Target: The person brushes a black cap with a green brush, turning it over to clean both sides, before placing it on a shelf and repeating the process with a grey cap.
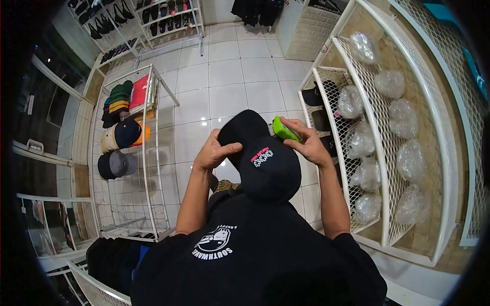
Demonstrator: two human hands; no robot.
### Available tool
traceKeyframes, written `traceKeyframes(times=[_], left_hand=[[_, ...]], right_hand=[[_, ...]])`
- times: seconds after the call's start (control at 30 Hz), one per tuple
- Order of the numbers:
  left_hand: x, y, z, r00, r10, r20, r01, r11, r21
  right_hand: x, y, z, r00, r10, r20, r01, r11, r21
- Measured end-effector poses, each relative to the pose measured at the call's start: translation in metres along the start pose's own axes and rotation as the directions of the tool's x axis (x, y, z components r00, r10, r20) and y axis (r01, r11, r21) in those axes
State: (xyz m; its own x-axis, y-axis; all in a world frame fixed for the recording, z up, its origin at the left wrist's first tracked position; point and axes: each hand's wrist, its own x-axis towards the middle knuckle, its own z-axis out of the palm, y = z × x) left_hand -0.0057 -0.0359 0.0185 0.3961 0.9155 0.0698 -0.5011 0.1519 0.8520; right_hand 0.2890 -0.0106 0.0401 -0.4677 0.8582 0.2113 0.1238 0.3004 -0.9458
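Observation:
A black cap (273, 176) with a small red and white embroidered design is held in front of the black shirt, its brim pointing up and to the left. My left hand (214, 152) grips the brim's left edge, thumb on top. On the other side, my right hand (308, 142) has its fingers closed around a bright green brush (285, 129), whose bristle side is at the cap beside the brim. Part of the brush is hidden by the fingers.
At left, a white wire rack (148, 188) carries stacked caps (127, 133). Mesh shelves (380, 120) at right hold dark caps and several clear plastic-wrapped bundles (403, 118). Shoe shelves (168, 18) stand at the back, across the tiled floor (224, 69).

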Motion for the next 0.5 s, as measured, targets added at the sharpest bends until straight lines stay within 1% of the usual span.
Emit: traceKeyframes(times=[0.03, 0.07, 0.1, 0.13, 0.17, 0.23, 0.27, 0.3, 0.33, 0.4, 0.43, 0.47, 0.5], left_hand=[[-0.003, -0.001, 0.005, 0.999, -0.022, -0.04, 0.025, 0.998, 0.06], [0.002, -0.013, -0.002, 0.999, -0.035, 0.038, 0.033, 0.998, 0.056], [0.007, -0.012, 0.001, 0.997, -0.063, 0.055, 0.059, 0.996, 0.061], [0.009, -0.012, 0.004, 0.993, -0.093, 0.072, 0.088, 0.994, 0.066], [0.006, -0.015, 0.006, 0.992, -0.101, 0.072, 0.097, 0.993, 0.064], [0.003, -0.016, 0.007, 0.985, -0.042, -0.166, 0.054, 0.996, 0.067], [0.004, -0.012, 0.005, 0.986, -0.038, -0.161, 0.05, 0.996, 0.07], [0.003, -0.009, -0.001, 0.998, -0.007, -0.067, 0.008, 1.0, 0.015], [0.001, -0.006, -0.006, 0.999, 0.03, 0.021, -0.029, 0.999, -0.045], [0.0, -0.015, -0.014, 0.999, 0.008, 0.045, -0.006, 0.999, -0.043], [0.001, -0.019, -0.012, 0.999, 0.028, 0.04, -0.026, 0.999, -0.044], [0.002, -0.022, -0.009, 0.998, 0.049, 0.038, -0.047, 0.998, -0.044], [0.002, -0.022, -0.008, 0.998, 0.042, 0.041, -0.04, 0.998, -0.045]], right_hand=[[0.001, -0.001, 0.003, 1.0, 0.008, -0.007, -0.008, 1.0, 0.019], [0.002, -0.003, 0.007, 1.0, 0.016, -0.017, -0.015, 0.999, 0.037], [0.012, -0.016, 0.012, 0.999, -0.026, -0.042, 0.029, 0.997, 0.07], [0.023, -0.03, 0.017, 0.998, -0.061, -0.025, 0.062, 0.998, 0.021], [0.03, -0.035, 0.02, 0.997, -0.079, -0.01, 0.079, 0.996, 0.035], [0.031, -0.031, 0.018, 0.994, -0.107, -0.001, 0.107, 0.993, 0.046], [0.023, -0.015, 0.011, 0.998, -0.063, 0.022, 0.061, 0.995, 0.081], [0.018, -0.001, 0.005, 0.998, -0.017, 0.052, 0.011, 0.993, 0.115], [0.016, 0.008, 0.004, 0.998, -0.019, 0.06, 0.012, 0.994, 0.112], [0.012, 0.023, 0.003, 0.997, 0.066, 0.042, -0.072, 0.981, 0.178], [0.02, 0.009, 0.006, 0.999, 0.021, 0.028, -0.024, 0.994, 0.109], [0.03, -0.005, 0.009, 0.999, 0.022, 0.023, -0.025, 0.994, 0.109], [0.04, -0.019, 0.011, 1.0, -0.027, -0.003, 0.027, 0.996, 0.089]])
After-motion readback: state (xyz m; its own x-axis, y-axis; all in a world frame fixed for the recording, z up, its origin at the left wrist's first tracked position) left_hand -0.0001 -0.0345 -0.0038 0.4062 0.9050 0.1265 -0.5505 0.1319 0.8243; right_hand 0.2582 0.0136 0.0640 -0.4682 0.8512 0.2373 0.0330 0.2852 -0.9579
